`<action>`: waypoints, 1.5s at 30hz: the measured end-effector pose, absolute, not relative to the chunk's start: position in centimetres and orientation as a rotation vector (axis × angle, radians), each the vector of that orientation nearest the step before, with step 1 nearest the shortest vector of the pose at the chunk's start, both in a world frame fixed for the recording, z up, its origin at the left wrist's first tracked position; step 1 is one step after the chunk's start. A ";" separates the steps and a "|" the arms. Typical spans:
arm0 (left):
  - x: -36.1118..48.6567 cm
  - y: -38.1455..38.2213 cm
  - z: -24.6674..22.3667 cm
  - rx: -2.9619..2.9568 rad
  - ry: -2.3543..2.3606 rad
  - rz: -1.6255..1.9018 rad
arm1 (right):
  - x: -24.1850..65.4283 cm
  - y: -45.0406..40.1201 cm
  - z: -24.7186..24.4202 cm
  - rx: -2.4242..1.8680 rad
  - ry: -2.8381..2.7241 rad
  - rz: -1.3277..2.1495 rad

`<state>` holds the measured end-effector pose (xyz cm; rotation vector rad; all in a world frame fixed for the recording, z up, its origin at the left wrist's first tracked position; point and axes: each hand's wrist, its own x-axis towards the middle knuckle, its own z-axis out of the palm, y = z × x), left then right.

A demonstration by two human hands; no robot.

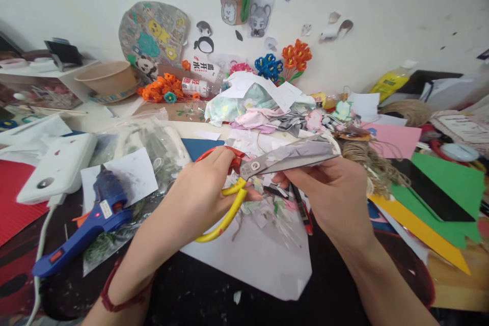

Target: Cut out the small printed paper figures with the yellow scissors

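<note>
Bare forearms (382, 260), long-bladed metal scissors (255, 165)

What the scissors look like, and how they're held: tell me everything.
The scissors have one red handle, one yellow handle with reddish specks, and grey, metal-looking blades joined at a round pivot. Held above scraps, they point rightward, blades apparently parted. The left hand grips the handles; whether the right hand touches the blades is unclear.

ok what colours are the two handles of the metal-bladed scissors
Red upper handle, yellow lower handle; head view shows both best.
</note>
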<state>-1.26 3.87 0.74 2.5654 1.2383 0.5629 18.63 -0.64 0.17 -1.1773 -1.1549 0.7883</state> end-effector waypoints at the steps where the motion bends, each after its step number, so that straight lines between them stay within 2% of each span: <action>1: -1.3 3.8 0.8 2.572 1.235 0.559 | 18.6 -0.6 0.2 -1.176 -1.153 0.788; 12: -1.3 4.0 0.4 2.557 1.210 0.561 | 18.7 -0.6 0.0 -1.170 -1.168 0.798; 16: -1.7 4.6 0.2 2.560 1.183 0.704 | 19.1 -0.5 -0.3 -1.150 -1.154 0.825; 27: 0.1 3.2 0.7 1.563 0.892 1.078 | 19.0 -0.3 -0.3 -1.093 -1.124 1.108; 38: 1.0 2.6 0.0 1.522 0.912 1.120 | 18.9 -0.3 -0.1 -1.097 -1.182 1.188; 45: 0.8 2.9 -0.1 1.503 0.931 1.086 | 19.2 -0.3 0.0 -1.140 -1.216 1.096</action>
